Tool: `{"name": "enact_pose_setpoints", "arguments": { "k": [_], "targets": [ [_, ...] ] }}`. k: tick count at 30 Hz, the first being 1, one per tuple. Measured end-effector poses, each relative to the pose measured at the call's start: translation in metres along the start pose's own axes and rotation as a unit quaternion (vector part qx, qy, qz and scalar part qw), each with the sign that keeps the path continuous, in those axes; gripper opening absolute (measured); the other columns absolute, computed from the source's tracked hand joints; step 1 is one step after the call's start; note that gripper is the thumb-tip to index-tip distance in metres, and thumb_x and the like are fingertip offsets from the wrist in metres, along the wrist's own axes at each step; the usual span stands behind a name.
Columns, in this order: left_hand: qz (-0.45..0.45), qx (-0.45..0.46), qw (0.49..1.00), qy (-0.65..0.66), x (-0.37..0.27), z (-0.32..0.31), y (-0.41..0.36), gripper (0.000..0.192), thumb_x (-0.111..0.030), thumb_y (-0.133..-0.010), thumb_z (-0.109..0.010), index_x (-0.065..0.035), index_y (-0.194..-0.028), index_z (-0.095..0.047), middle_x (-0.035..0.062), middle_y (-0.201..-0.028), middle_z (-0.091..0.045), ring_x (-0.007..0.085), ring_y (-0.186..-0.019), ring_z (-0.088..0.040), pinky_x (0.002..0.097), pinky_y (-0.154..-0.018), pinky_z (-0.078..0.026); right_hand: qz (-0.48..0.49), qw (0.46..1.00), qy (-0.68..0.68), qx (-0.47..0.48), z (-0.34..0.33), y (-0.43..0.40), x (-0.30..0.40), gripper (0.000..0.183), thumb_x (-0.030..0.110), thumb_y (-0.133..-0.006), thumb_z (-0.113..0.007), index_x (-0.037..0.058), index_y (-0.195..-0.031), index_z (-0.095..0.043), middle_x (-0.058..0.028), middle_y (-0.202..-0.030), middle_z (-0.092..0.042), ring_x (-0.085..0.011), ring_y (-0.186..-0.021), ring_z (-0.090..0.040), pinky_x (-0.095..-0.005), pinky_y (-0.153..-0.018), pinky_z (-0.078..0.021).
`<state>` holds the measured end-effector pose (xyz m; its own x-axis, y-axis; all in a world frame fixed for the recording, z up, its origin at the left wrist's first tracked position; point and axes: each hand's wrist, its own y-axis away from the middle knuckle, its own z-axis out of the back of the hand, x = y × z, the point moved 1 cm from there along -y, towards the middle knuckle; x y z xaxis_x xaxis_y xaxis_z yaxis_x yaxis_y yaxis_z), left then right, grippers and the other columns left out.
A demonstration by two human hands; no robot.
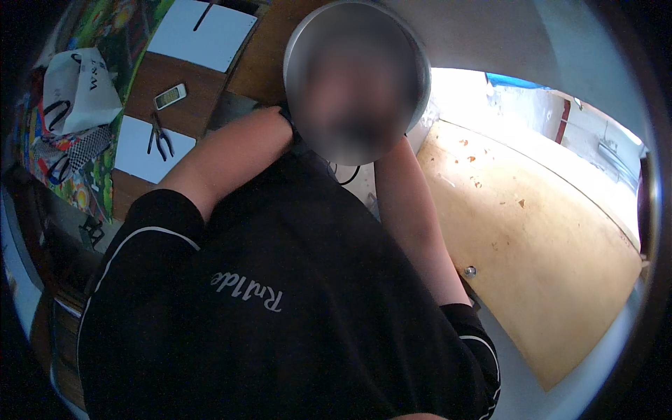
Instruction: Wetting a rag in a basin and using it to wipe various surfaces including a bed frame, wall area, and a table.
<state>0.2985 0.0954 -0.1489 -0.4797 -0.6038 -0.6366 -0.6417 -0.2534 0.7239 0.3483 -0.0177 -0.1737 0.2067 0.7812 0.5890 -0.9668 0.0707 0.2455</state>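
My two bare forearms reach forward from black sleeves with white piping. Both hands are out of view, their wrist ends running up to a round, silver-rimmed object (424,68) whose middle is blurred. What the hands hold or touch is hidden. To the left, a brown wooden surface (157,79) bears a white sheet (181,149) with dark pliers (161,142) on it. A small white device with a screen (170,97) lies just beyond the pliers. Farther forward is another white sheet (202,39), crossed by a dark thin rod (202,17).
A white bag (81,92) sits on a colourful patterned cover (100,186) at far left, above a black-and-white checked item (92,147). On the right stands a tan panel (488,220) with a round metal knob (470,271) and brown worn patches. A bright opening shows behind it.
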Motion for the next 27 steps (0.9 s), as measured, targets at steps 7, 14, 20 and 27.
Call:
{"name": "enact_pose_setpoints", "arguments": {
  "k": [7,14,20,27],
  "targets": [
    [0.098,0.029,0.993,0.063,-0.005,-0.001,-0.006,0.047,-0.043,-0.102,-0.054,-0.0057,-0.132,-0.053,0.0124,-0.121,-0.064,0.0291,-0.109,-0.063,0.0461,-0.09,-0.052,-0.042,0.91,-0.398,-0.112,0.01,0.029,0.022,0.029,0.024,-0.096,-0.063,-0.0015,-0.108,-0.057,-0.0191,-0.105,-0.069,-0.0327,-0.099,-0.066,-0.0404,-0.087,-0.0494],
    [0.173,0.24,0.942,0.159,-0.013,0.011,-0.024,0.032,-0.026,-0.106,-0.045,-0.0016,-0.122,-0.057,0.0165,-0.108,-0.063,0.0327,-0.099,-0.064,0.046,-0.088,-0.053,0.072,0.995,-0.061,0.017,0.037,0.068,0.067,0.043,0.039,-0.102,-0.046,0.0013,-0.104,-0.068,-0.0283,-0.101,-0.07,-0.0484,-0.097,-0.066,-0.0509,-0.082,-0.0508],
    [0.163,0.257,0.939,0.161,0.009,0.0,-0.038,0.027,-0.02,-0.099,-0.052,0.0003,-0.111,-0.064,0.0166,-0.104,-0.066,0.0333,-0.09,-0.069,0.0484,-0.074,-0.057,0.114,0.975,0.188,0.024,0.019,0.012,0.042,0.044,0.035,-0.095,-0.044,0.003,-0.1,-0.074,-0.0283,-0.106,-0.07,-0.0487,-0.101,-0.066,-0.0534,-0.091,-0.0508],
    [0.024,0.12,0.992,-0.035,0.007,0.0,-0.032,0.02,-0.022,-0.097,-0.057,-0.0038,-0.097,-0.065,0.0108,-0.088,-0.066,0.0254,-0.073,-0.066,0.0382,-0.071,-0.054,-0.002,0.99,0.143,-0.013,0.024,0.006,0.034,0.043,0.033,-0.094,-0.051,-0.0059,-0.102,-0.068,-0.0337,-0.107,-0.068,-0.0495,-0.105,-0.065,-0.0554,-0.094,-0.0503]
  ]
}}
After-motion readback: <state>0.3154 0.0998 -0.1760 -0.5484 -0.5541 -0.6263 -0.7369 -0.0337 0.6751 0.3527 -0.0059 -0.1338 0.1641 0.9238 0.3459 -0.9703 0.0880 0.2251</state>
